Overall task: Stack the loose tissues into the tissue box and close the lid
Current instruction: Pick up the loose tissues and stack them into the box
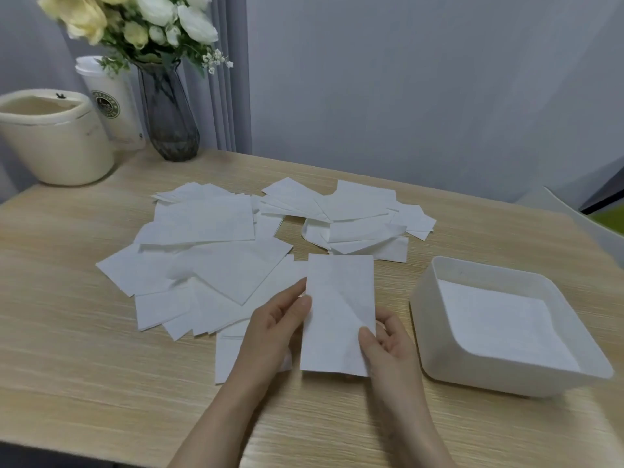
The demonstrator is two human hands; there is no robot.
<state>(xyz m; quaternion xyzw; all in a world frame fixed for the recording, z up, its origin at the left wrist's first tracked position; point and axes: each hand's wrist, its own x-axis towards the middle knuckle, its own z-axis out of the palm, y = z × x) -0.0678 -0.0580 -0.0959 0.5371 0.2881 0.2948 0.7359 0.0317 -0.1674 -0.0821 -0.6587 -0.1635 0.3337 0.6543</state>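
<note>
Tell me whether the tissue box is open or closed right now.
Open. The tissue box has no lid on it, and its inside shows, with white tissue lying flat in the bottom. No lid is in view.

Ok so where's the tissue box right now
In the head view, the open white tissue box sits on the wooden table at the right, just beside the right hand, with the loose tissues spread to its left.

We find one mark only: a round green logo on the white lidded cup far left, its ring lettering too blurred to read.
</note>
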